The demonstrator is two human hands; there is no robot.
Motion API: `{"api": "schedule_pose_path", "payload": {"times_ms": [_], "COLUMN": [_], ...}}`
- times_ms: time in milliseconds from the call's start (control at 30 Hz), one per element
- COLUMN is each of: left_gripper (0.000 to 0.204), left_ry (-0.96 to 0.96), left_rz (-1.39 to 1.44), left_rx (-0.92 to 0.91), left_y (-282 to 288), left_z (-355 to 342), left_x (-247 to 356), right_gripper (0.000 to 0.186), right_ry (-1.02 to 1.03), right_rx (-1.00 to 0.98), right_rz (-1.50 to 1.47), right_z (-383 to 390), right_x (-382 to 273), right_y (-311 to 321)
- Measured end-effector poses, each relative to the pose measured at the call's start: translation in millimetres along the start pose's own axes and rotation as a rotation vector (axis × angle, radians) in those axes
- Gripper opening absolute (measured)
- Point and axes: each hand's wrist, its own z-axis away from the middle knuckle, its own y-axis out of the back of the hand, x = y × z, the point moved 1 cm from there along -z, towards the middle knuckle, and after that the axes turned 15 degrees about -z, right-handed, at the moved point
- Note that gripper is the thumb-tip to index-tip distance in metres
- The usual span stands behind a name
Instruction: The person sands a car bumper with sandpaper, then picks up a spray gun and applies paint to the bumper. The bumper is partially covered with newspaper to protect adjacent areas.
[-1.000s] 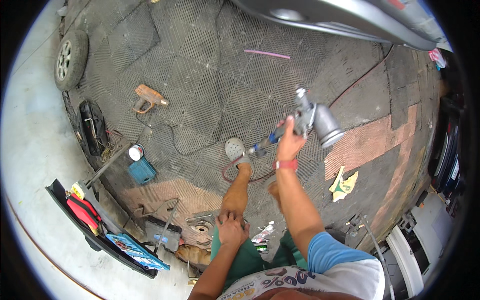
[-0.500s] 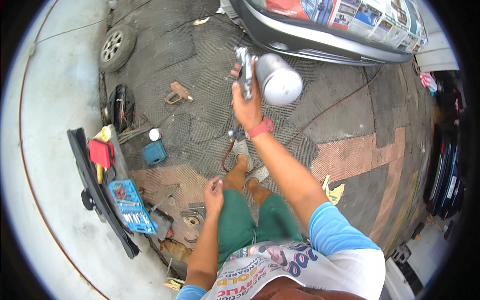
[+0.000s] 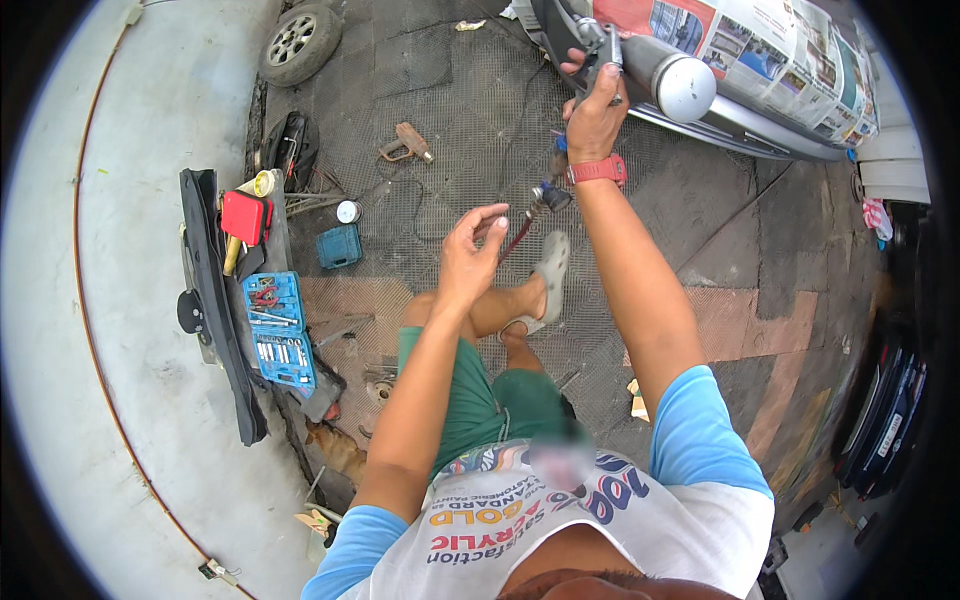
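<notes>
Head view shows the right hand (image 3: 597,118) clamped on a silver spray gun (image 3: 650,66) before the bumper's (image 3: 757,138) left end, the left hand (image 3: 470,258) well apart, thumb and fingers parted.

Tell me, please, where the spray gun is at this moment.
In the head view, the spray gun is above and right of centre, held in the right hand, with the grey bumper behind it.

From where I stand, the dark ribbed rubber floor (image 3: 480,110) shows a reddish matting patch (image 3: 725,320) at 3 o'clock. On it lie 1 alloy car wheel (image 3: 299,45) and 1 heat gun (image 3: 405,143) at 11, 1 white-lidded tub (image 3: 348,212) and 1 teal plastic case (image 3: 338,246) at 10.
</notes>
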Motion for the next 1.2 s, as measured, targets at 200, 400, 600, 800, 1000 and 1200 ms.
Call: {"api": "schedule_pose_path", "payload": {"times_ms": [200, 400, 600, 800, 1000, 1200], "left_gripper": [0.033, 0.038, 0.037, 0.037, 0.036, 0.028], "left_ry": [0.072, 0.11, 0.188, 0.171, 0.177, 0.289], "left_rz": [0.081, -0.019, -0.053, -0.012, 0.432, 0.513], "left_rx": [-0.177, -0.336, -0.508, -0.79, -0.911, -1.052], "left_y": [-4.5, 10.6, 23.3, 26.6, 17.9, 32.7], "left_z": [7.4, -1.0, -36.9, -122.3, -213.7, -261.0], "left_x": [17.0, 6.4, -61.9, -79.7, -79.3, -126.9], "right_gripper": [0.068, 0.06, 0.062, 0.062, 0.063, 0.062], "right_ry": [0.167, 0.076, -0.05, -0.345, -0.554, -0.788], "right_rx": [0.24, 0.264, 0.025, -0.101, 0.055, 0.098], "right_rz": [0.113, 0.219, 0.436, 0.589, 0.392, 0.254], "right_z": [-8.4, -28.8, -51.6, -46.2, -2.3, 14.0], "right_x": [24.8, -11.6, -48.8, -33.1, 85.4, 154.5], "right_y": [55.3, 110.6, 115.6, 30.1, -48.9, -84.2]}}
